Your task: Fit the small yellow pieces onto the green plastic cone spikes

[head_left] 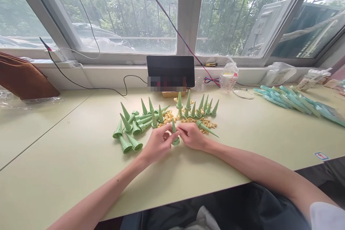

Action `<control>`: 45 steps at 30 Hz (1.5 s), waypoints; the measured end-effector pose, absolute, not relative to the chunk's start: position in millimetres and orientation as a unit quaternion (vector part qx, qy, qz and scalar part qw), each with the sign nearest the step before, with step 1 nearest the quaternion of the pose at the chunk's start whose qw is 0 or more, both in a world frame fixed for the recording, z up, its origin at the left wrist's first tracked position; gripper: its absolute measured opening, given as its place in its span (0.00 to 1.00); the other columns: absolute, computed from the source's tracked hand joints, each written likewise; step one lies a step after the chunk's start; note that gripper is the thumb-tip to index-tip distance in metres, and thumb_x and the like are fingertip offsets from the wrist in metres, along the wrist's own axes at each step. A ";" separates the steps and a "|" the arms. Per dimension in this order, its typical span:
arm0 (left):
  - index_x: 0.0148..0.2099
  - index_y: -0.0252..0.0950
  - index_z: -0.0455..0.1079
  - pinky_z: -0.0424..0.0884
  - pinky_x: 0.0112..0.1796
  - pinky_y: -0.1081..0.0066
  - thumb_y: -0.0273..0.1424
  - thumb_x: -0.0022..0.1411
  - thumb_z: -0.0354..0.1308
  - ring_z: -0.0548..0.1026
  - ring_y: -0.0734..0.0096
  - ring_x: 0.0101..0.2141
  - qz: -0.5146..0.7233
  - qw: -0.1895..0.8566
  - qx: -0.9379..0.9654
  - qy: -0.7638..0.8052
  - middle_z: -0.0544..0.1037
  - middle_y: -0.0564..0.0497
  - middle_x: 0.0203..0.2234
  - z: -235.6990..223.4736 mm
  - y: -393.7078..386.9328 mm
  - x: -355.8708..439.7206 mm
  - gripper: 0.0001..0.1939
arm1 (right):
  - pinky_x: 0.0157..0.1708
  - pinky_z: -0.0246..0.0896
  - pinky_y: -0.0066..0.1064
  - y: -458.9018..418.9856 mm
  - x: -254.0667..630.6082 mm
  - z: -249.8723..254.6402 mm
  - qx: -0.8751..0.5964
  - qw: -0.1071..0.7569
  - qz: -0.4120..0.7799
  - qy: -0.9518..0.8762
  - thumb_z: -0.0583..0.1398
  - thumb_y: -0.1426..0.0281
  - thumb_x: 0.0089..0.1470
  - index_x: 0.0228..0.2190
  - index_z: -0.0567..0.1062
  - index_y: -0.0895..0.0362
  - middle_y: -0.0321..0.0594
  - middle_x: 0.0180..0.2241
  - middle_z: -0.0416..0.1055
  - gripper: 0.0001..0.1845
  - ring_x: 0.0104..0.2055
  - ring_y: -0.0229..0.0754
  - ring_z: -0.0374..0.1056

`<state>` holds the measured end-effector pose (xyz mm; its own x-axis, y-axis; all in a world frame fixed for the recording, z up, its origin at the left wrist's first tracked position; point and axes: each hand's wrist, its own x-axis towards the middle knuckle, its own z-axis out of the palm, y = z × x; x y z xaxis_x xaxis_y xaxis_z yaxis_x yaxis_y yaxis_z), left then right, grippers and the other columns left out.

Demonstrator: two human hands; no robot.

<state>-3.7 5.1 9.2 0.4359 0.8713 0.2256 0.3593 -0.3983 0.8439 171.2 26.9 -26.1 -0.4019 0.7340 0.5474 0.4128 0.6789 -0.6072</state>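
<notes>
Head camera: the left hand [159, 141] is pinching one green cone [174, 126] above the table [161, 183]; the right hand [192, 136] is pressing thumb and fingertips together beside it, gripping what I cannot tell. One lying cone [208, 129] is resting just beyond; at least seven standing cones [200, 106] are rising behind, among uncountable yellow pieces [210, 124].

Daylight comes through a wide row of windows [126, 7] in grey frames [186, 10], with leafy trees [229, 7] outside. Beneath them, a low white wall [110, 76] backs the pale yellow-green tabletop [59, 158], whose left part is crossed by a thin, slanting dark seam [47, 132].
</notes>
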 end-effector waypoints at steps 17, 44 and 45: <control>0.31 0.36 0.61 0.61 0.26 0.76 0.31 0.67 0.50 0.62 0.77 0.25 0.320 0.190 0.861 0.346 0.65 0.54 0.27 -1.1 10.0 -9.7 0.10 | 0.24 0.48 0.25 29.1 170.9 -28.2 -0.333 0.437 0.193 -0.813 0.50 0.77 0.55 0.21 0.57 0.56 0.31 0.20 0.57 0.13 0.22 0.33 0.52; 0.30 0.35 0.64 0.63 0.24 0.75 0.33 0.64 0.53 0.64 0.78 0.21 0.358 0.252 0.804 0.403 0.66 0.55 0.23 -0.3 9.6 -8.4 0.11 | 0.24 0.45 0.26 28.7 170.1 -28.6 -0.336 0.446 0.190 -0.807 0.50 0.73 0.60 0.21 0.54 0.56 0.30 0.19 0.53 0.16 0.22 0.33 0.48; 0.30 0.35 0.64 0.63 0.25 0.75 0.33 0.65 0.52 0.64 0.78 0.21 0.358 0.227 0.814 0.397 0.66 0.55 0.24 -1.2 9.9 -8.2 0.11 | 0.24 0.45 0.26 28.7 170.1 -28.4 -0.336 0.446 0.189 -0.807 0.50 0.73 0.60 0.21 0.54 0.56 0.31 0.19 0.53 0.16 0.22 0.33 0.49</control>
